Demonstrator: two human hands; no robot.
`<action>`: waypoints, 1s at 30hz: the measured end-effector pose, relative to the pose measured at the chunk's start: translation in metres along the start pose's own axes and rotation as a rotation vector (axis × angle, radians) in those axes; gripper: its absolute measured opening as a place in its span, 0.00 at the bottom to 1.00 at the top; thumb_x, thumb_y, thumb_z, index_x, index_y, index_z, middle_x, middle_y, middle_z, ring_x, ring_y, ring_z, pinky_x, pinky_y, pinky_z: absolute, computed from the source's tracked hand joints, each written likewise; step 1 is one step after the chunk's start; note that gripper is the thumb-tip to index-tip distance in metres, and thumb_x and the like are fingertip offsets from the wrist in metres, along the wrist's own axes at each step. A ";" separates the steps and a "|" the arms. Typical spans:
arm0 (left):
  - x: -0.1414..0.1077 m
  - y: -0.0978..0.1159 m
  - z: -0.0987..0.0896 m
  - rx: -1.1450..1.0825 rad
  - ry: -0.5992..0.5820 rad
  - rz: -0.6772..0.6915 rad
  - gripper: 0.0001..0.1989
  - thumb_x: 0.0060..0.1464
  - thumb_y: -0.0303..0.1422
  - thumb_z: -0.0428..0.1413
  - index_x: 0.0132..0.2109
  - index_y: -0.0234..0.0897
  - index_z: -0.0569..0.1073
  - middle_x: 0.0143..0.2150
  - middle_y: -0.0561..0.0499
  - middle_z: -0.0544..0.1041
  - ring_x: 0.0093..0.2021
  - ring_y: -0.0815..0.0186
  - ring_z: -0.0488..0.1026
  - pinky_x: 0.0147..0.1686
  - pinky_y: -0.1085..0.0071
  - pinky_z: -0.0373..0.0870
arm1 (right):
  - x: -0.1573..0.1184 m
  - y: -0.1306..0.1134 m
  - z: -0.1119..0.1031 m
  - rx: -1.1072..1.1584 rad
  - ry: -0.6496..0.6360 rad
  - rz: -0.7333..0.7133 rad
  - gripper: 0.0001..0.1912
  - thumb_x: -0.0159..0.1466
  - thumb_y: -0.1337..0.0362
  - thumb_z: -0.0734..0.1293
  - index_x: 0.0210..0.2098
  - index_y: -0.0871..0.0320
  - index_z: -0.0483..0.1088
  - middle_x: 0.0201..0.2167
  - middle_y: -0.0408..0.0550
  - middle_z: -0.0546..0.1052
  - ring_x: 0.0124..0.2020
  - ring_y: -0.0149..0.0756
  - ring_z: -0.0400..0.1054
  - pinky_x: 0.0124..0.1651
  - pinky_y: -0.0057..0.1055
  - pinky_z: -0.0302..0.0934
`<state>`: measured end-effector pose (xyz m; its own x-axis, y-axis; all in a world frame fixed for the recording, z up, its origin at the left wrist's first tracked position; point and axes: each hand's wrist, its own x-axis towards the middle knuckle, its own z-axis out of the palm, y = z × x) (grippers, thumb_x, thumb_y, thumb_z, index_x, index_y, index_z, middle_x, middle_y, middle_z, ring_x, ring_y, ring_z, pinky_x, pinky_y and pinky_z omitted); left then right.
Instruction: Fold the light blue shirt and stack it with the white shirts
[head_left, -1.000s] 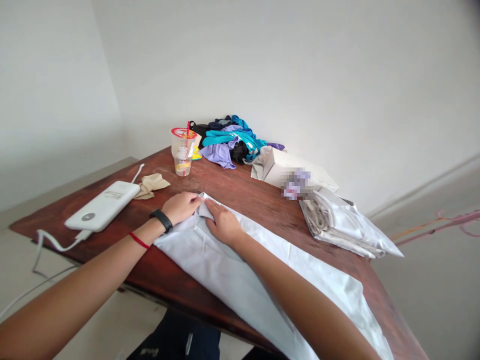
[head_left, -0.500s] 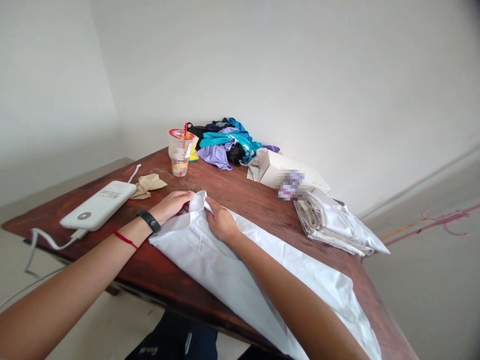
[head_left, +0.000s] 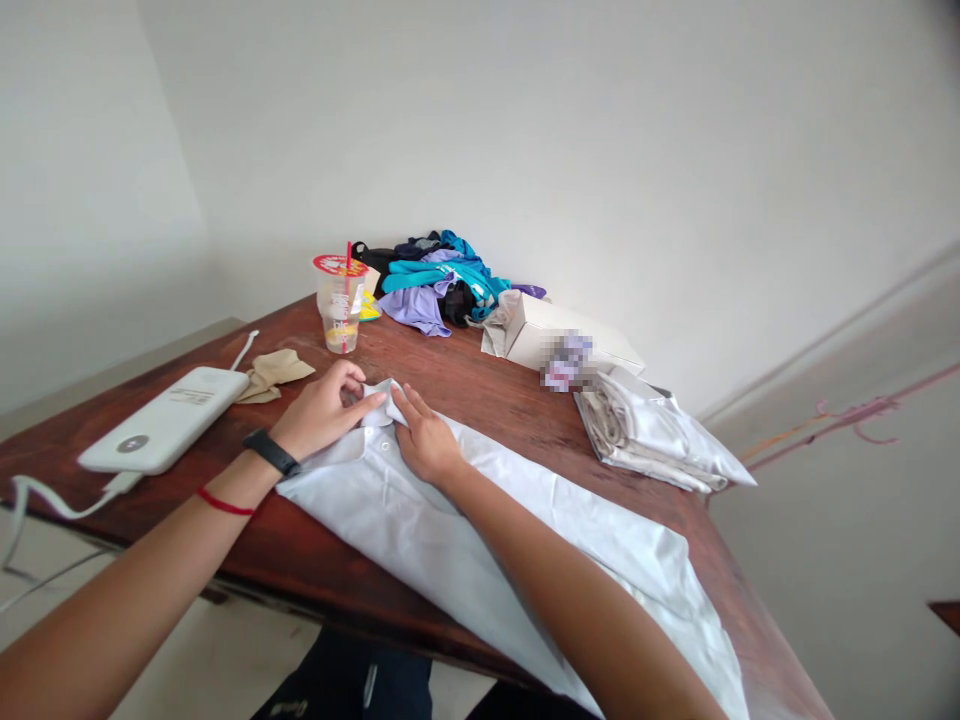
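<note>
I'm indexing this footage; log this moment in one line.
left hand: at collar of white shirt | right hand: on collar | table: power bank, lidded cup, clothes pile

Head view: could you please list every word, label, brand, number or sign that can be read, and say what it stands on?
No text reads with certainty.
Clear cup: pale lettering, too blurred to read.
Red lid: pale marks, unclear.
White power bank: print too small to read.
Dark trousers: pale mark at the picture's bottom edge, too blurred.
Pixelated patch by the white box: unreadable.
White shirt: no lettering visible.
</note>
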<state>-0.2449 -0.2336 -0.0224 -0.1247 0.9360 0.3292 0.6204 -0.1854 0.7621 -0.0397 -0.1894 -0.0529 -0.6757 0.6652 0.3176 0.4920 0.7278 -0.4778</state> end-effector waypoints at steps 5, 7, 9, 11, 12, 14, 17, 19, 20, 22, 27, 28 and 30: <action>-0.009 0.001 -0.002 0.208 -0.248 0.118 0.33 0.48 0.50 0.63 0.56 0.41 0.63 0.51 0.46 0.75 0.43 0.55 0.76 0.42 0.63 0.70 | 0.001 -0.001 0.001 -0.040 0.018 -0.004 0.31 0.73 0.60 0.57 0.73 0.59 0.50 0.73 0.55 0.55 0.74 0.42 0.48 0.72 0.44 0.50; -0.010 0.000 0.001 0.311 -0.259 0.104 0.25 0.49 0.47 0.61 0.49 0.41 0.64 0.45 0.48 0.75 0.40 0.55 0.75 0.39 0.64 0.68 | 0.001 -0.001 0.001 -0.048 0.030 0.001 0.30 0.74 0.59 0.57 0.73 0.59 0.50 0.73 0.56 0.55 0.74 0.41 0.48 0.73 0.42 0.49; -0.011 0.000 0.005 0.384 -0.223 0.126 0.16 0.50 0.42 0.57 0.43 0.42 0.64 0.41 0.50 0.74 0.37 0.57 0.73 0.37 0.66 0.66 | 0.001 -0.001 0.001 -0.050 0.036 0.004 0.30 0.75 0.58 0.56 0.73 0.59 0.50 0.73 0.56 0.56 0.74 0.41 0.48 0.73 0.41 0.49; -0.010 0.002 0.008 0.432 -0.193 0.163 0.09 0.52 0.38 0.54 0.38 0.42 0.63 0.38 0.50 0.73 0.36 0.59 0.72 0.36 0.67 0.64 | 0.001 -0.002 0.001 -0.045 0.041 0.007 0.30 0.75 0.57 0.56 0.73 0.58 0.50 0.73 0.55 0.56 0.73 0.40 0.49 0.73 0.41 0.49; -0.010 0.003 0.009 0.447 -0.184 0.165 0.06 0.53 0.37 0.52 0.36 0.42 0.63 0.36 0.51 0.73 0.35 0.59 0.72 0.36 0.67 0.62 | 0.001 -0.002 0.001 -0.041 0.044 0.008 0.30 0.75 0.57 0.56 0.73 0.58 0.50 0.72 0.55 0.57 0.73 0.40 0.49 0.73 0.41 0.49; -0.009 0.006 0.010 0.464 -0.175 0.122 0.06 0.56 0.37 0.50 0.33 0.42 0.62 0.32 0.52 0.72 0.32 0.60 0.71 0.33 0.68 0.59 | 0.001 -0.001 0.002 -0.034 0.051 0.007 0.30 0.75 0.57 0.56 0.73 0.56 0.50 0.72 0.54 0.57 0.73 0.41 0.49 0.72 0.42 0.50; -0.008 0.010 0.008 0.467 -0.156 0.040 0.08 0.57 0.39 0.49 0.32 0.42 0.62 0.28 0.52 0.71 0.30 0.60 0.70 0.31 0.68 0.56 | 0.001 0.002 0.004 -0.033 0.068 -0.001 0.29 0.75 0.58 0.56 0.72 0.55 0.51 0.72 0.53 0.58 0.73 0.41 0.50 0.72 0.43 0.52; -0.008 0.011 0.007 0.450 -0.128 0.023 0.08 0.57 0.40 0.50 0.32 0.42 0.62 0.27 0.52 0.71 0.30 0.60 0.70 0.31 0.68 0.55 | 0.001 0.005 0.005 -0.043 0.090 -0.031 0.27 0.74 0.60 0.58 0.71 0.55 0.55 0.71 0.53 0.59 0.73 0.42 0.49 0.72 0.43 0.52; -0.008 0.011 0.007 0.435 -0.117 0.023 0.08 0.56 0.40 0.50 0.31 0.42 0.63 0.27 0.52 0.71 0.30 0.60 0.69 0.31 0.68 0.54 | 0.000 0.006 0.006 -0.047 0.105 -0.060 0.26 0.73 0.61 0.60 0.69 0.56 0.58 0.71 0.53 0.60 0.74 0.42 0.48 0.72 0.43 0.51; -0.009 0.012 0.007 0.407 -0.097 0.018 0.09 0.55 0.39 0.51 0.30 0.42 0.62 0.26 0.52 0.70 0.29 0.61 0.68 0.30 0.69 0.54 | -0.001 0.007 0.005 -0.048 0.139 -0.143 0.23 0.71 0.64 0.63 0.64 0.58 0.64 0.68 0.54 0.63 0.73 0.43 0.49 0.72 0.42 0.51; -0.008 0.012 0.007 0.404 -0.082 -0.031 0.10 0.54 0.38 0.51 0.28 0.41 0.60 0.25 0.53 0.68 0.27 0.63 0.65 0.30 0.70 0.53 | -0.005 0.004 -0.002 -0.049 0.183 -0.203 0.12 0.69 0.59 0.67 0.49 0.56 0.72 0.51 0.52 0.73 0.55 0.41 0.66 0.59 0.38 0.63; -0.008 0.013 0.007 0.410 -0.079 -0.035 0.10 0.55 0.38 0.51 0.28 0.41 0.60 0.25 0.53 0.68 0.27 0.64 0.65 0.30 0.70 0.53 | -0.005 0.003 -0.003 -0.059 0.175 -0.194 0.10 0.69 0.59 0.67 0.48 0.55 0.73 0.48 0.51 0.73 0.51 0.40 0.68 0.55 0.36 0.64; -0.008 0.014 0.007 0.428 -0.061 -0.049 0.11 0.55 0.37 0.51 0.28 0.41 0.59 0.25 0.54 0.66 0.27 0.64 0.64 0.30 0.70 0.52 | -0.006 0.002 -0.003 -0.073 0.151 -0.185 0.08 0.69 0.61 0.66 0.46 0.55 0.73 0.46 0.49 0.73 0.47 0.38 0.68 0.50 0.33 0.65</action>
<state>-0.2301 -0.2413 -0.0179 -0.1241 0.9590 0.2549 0.8816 -0.0113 0.4718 -0.0330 -0.1910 -0.0533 -0.6712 0.5329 0.5153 0.4093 0.8460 -0.3417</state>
